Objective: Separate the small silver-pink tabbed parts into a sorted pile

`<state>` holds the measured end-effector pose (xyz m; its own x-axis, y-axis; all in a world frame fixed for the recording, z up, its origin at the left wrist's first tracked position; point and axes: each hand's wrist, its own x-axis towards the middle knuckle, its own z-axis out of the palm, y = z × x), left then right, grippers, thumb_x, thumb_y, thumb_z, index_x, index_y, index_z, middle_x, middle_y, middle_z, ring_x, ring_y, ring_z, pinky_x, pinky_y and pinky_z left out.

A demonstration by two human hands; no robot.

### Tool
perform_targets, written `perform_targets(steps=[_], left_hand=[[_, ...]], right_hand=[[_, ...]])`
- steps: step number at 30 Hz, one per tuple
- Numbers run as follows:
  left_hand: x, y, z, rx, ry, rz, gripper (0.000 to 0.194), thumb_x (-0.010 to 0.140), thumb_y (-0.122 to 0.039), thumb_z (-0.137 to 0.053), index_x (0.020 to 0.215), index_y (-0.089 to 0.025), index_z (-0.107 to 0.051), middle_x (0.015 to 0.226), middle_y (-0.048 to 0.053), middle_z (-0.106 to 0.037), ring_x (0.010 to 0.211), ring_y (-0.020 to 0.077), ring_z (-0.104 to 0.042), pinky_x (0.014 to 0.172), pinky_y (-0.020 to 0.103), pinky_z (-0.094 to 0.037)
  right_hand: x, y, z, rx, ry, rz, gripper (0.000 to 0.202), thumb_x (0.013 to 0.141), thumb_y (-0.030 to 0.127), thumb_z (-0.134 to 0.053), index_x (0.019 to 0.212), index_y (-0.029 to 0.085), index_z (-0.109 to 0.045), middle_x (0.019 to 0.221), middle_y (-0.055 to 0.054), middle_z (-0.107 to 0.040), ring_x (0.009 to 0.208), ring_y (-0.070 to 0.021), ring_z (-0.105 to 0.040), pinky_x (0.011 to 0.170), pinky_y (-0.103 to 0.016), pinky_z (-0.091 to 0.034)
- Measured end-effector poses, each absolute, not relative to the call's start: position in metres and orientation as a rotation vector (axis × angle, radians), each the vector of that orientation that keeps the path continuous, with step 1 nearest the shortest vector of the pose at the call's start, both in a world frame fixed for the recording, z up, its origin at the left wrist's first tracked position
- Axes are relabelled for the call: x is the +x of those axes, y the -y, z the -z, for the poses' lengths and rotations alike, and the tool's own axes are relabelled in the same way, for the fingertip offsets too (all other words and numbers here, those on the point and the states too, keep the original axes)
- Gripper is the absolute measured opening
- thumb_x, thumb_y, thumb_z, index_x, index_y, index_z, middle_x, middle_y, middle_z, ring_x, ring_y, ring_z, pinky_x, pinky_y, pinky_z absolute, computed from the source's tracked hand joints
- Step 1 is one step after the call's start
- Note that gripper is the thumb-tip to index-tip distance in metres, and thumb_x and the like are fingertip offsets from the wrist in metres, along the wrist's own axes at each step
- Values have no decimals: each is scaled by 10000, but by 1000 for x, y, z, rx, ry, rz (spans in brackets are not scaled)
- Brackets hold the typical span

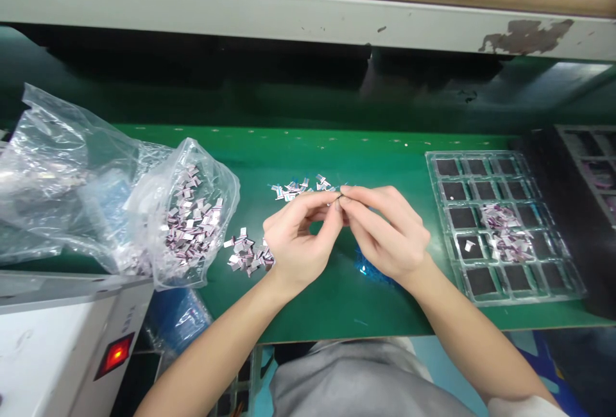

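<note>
My left hand [303,237] and my right hand [389,231] meet over the middle of the green table, fingertips pinched together. Between them is a tiny part, mostly hidden by the fingers, whose kind I cannot make out. Just behind the hands lies a loose pile of small white-and-blue pieces [289,191]. Left of my left hand sits a heap of small silvery-and-purple pieces [245,253], partly covered by that hand. Beneath my right hand, some shiny blue scraps [368,268] show.
At left, a clear plastic bag [226,179] lies open with many silvery-purple pieces inside. A white machine box [62,340] with a lit red switch [115,355] stands front left. At right is a clear compartment tray [445,244] holding more pieces. A shelf edge [240,16] overhangs the back.
</note>
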<state>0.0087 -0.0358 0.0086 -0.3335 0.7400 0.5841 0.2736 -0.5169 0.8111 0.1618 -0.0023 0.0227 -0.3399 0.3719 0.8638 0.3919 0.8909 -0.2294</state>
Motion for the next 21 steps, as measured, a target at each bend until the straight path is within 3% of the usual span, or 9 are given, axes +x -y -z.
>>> perform_targets(steps=[5, 13, 18, 21], left_hand=[[8, 35, -11, 1519, -1306, -1918, 147, 942, -110, -788, 1035, -221, -817, 865, -18, -836, 703, 111, -794, 673, 201, -667], [8, 33, -13, 1522, -1324, -1935, 124, 938, -120, -792, 1014, -215, -816, 859, -16, -835, 684, 105, -784, 658, 192, -660], [6, 35, -7, 1585, -1374, -1903, 99, 955, -169, -793, 1035, -218, -824, 896, 11, -843, 732, 135, -795, 685, 238, -681], [6, 34, -7, 1594, -1364, -1914, 136, 944, -149, -799, 1052, -226, -829, 909, 6, -846, 745, 131, -797, 696, 232, -681]], right_hand=[[161, 2, -21, -571, 1957, 36, 396, 981, 38, -722, 1342, 197, -750, 1225, -156, -843, 973, -259, -831, 735, -409, -722], [160, 2, -21, -542, 1961, 13, 336, 966, 9, -715, 1271, 143, -763, 1225, -184, -833, 1002, -265, -828, 760, -411, -716], [161, 2, -21, -578, 1970, -3, 379, 995, 52, -695, 1340, 201, -744, 1225, -153, -834, 1012, -276, -828, 748, -428, -717], [162, 2, -20, -561, 1984, 9, 419, 987, 37, -689, 1383, 169, -728, 1250, -186, -825, 1050, -286, -823, 776, -434, -720]])
